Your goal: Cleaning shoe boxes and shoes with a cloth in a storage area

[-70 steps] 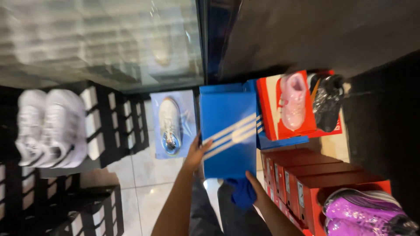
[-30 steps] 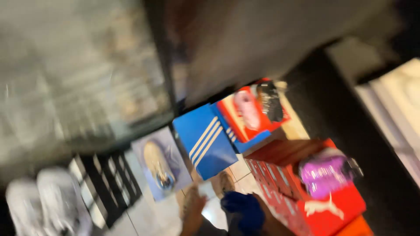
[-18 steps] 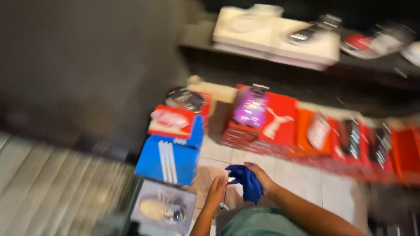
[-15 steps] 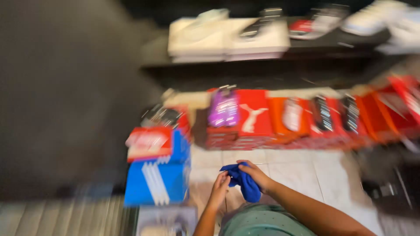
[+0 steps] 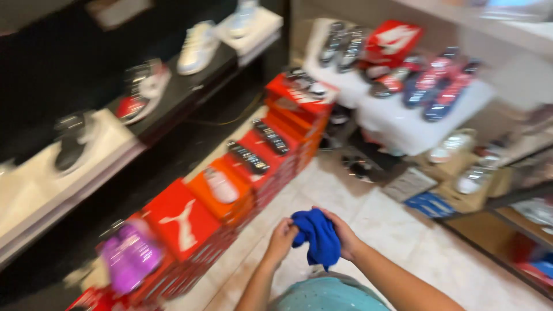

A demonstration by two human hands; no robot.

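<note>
So the open room here is basically the pale tiled floor [image 5: 403, 230] running up the middle, and it's getting squeezed on both sides. On the left, a long row of red and orange shoe boxes [image 5: 242, 173] is sitting right along the floor edge, stacked a few high and stretching away toward the back. Behind that row a dark stepped shelf [image 5: 173, 98] is running along the wall. On the right, a white display table [image 5: 415, 115] is crowding in, with a wooden rack [image 5: 507, 219] just past it.

The blue cloth [image 5: 317, 236] is bunched up soft and crumpled, solid bright blue, hanging a bit below the hands over the floor, low in the middle of the view. The left hand [image 5: 281, 237] is curling its fingers around the cloth's left side, and the right hand [image 5: 345, 236] is gripping it from the right, so both are clutching it together.

As for what's sitting on what: the box tops are carrying single shoes, like a shiny purple sneaker [image 5: 129, 256] on the nearest stack and a pale one on an orange box [image 5: 222, 187]. The dark shelf is holding white sneakers [image 5: 199, 46], and the table is piled with red and dark shoes, though it's all pretty blurry.
</note>
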